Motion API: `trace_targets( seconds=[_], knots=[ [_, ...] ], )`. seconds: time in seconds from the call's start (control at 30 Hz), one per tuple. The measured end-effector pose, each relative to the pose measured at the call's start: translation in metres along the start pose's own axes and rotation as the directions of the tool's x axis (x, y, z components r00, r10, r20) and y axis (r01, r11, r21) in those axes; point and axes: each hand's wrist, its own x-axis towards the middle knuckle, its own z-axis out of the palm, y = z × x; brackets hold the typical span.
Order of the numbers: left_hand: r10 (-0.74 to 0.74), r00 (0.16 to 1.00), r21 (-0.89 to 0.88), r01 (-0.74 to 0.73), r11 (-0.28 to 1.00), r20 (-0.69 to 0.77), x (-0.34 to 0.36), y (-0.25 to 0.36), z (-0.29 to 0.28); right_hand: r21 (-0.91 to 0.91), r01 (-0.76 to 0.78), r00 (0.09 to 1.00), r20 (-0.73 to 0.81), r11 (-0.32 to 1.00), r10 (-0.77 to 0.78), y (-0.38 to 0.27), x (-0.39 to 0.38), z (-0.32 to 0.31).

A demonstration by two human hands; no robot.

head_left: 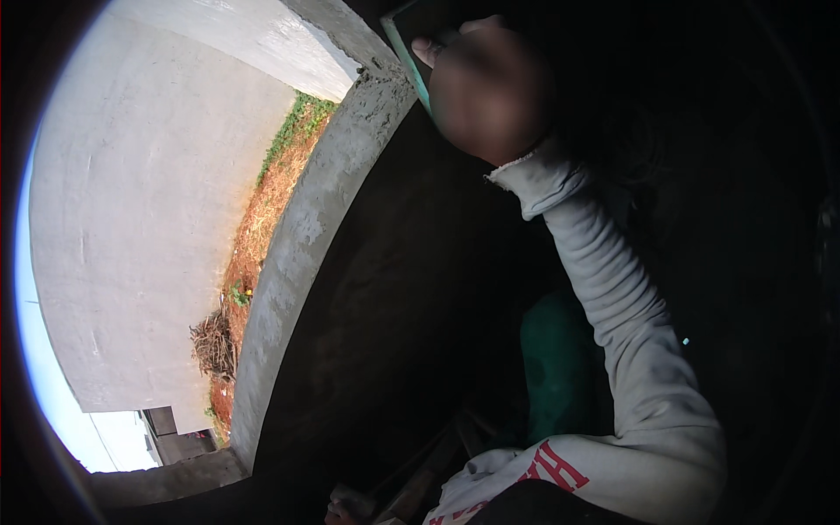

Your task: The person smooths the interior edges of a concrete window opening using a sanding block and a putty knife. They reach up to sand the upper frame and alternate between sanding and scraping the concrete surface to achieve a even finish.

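The right hand (494,96) is at the upper corner of the window opening, just beside the green strip (411,63). Its fingers (426,51) are partly bent, but blur and darkness hide the grip; I cannot tell if they pinch the strip. The left hand (348,507), apparently, is near the lower edge, too dim to read.

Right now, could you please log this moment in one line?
right hand: at teal strip; grip: unclear; nearby: concrete ledge, sunlit wall
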Motion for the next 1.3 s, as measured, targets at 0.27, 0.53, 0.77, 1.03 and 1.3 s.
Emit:
trace_targets(
  seconds=[0.27, 0.53, 0.77, 1.03, 1.3],
  knots=[
    [-0.080, 0.976, 0.038, 0.074, 0.997, 0.200, -0.009, 0.044, -0.013, -0.079, 0.025, 1.000, -0.015, 0.997, -0.027, 0.025, 0.015, -0.018],
    [-0.140, 0.978, -0.064, 0.152, 0.986, 0.155, -0.024, 0.135, -0.038, -0.168, 0.001, 0.994, -0.104, 0.986, -0.018, 0.070, 0.023, -0.016],
    [-0.196, 0.969, -0.052, 0.205, 0.977, 0.150, -0.024, 0.176, -0.022, -0.075, 0.029, 0.997, -0.070, 0.997, -0.034, 0.030, 0.037, 0.000],
    [-0.235, 0.958, -0.061, 0.247, 0.967, 0.162, -0.021, 0.200, -0.023, -0.058, -0.037, 0.997, -0.065, 0.998, 0.033, 0.006, 0.059, -0.004],
    [-0.232, 0.952, -0.092, 0.253, 0.963, 0.198, -0.020, 0.203, -0.022, -0.355, 0.016, 0.995, -0.088, 0.935, -0.050, 0.067, 0.074, -0.021]
  ],
)
